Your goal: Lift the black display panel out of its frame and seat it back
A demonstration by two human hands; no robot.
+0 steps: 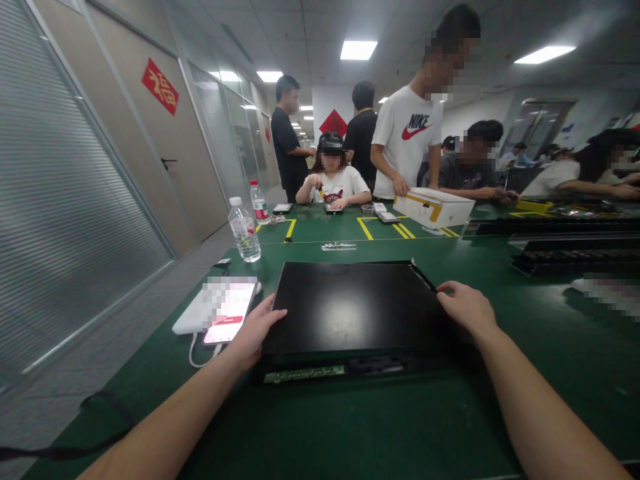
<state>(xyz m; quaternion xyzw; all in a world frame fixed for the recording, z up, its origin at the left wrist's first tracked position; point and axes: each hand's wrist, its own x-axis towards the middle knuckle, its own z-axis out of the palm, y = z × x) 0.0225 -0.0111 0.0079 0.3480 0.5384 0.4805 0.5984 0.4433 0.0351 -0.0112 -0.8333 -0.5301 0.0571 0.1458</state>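
A flat black panel, like a display screen with a glossy face, lies before me over the green table. My left hand grips its left edge, thumb on top and fingers mostly hidden beneath. At the right edge, my right hand is closed with its fingertips on the rim. A thin black frame strip stands slightly apart from the panel near the far right corner. Below the panel's near edge, a green circuit board shows in a dark housing.
Left of the panel are a phone with a white cable and a white box-like item. Two water bottles stand beyond. Small white pieces lie ahead. Black strips are at right. Across the table, a person holds a white box.
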